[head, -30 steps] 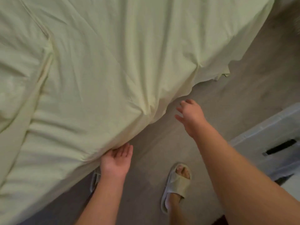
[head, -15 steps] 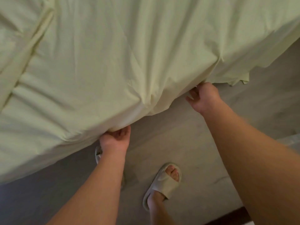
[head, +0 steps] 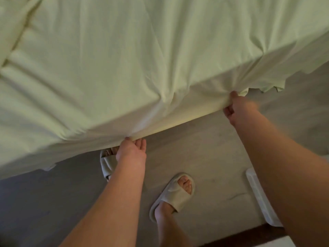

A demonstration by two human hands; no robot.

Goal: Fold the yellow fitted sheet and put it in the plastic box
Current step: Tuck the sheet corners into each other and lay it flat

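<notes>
The person stands with both hands on the pale yellow fitted sheet [head: 142,68] of soft, creased cloth. It lies spread wide beyond the hands over what I take to be a bed, with its near edge hanging down towards them. The left hand [head: 131,150] grips that edge from below, thumb on top of the hem and fingers tucked under the cloth. The right hand [head: 238,111], a little blurred, is clenched round the same edge well off to the right of the left one, and the cloth bunches into creases just above its knuckles. Between the two hands the hem runs in a fairly taut line.

By my reckoning the job has barely begun. No fold shows anywhere, the sheet is at full spread, and a loose ruffled corner dangles just past the right hand. This looks like the grip for a first lift or fold, so all the folding and the carry to the box are left.

Down by the right forearm, on the grey carpeted floor [head: 204,148], a strip of translucent white plastic box [head: 258,193] shows. That is my guess, since the arm hides most of it, and no part of the sheet is near it. Under and between the forearms stand two feet in pale grey open-toed slippers [head: 174,195].
</notes>
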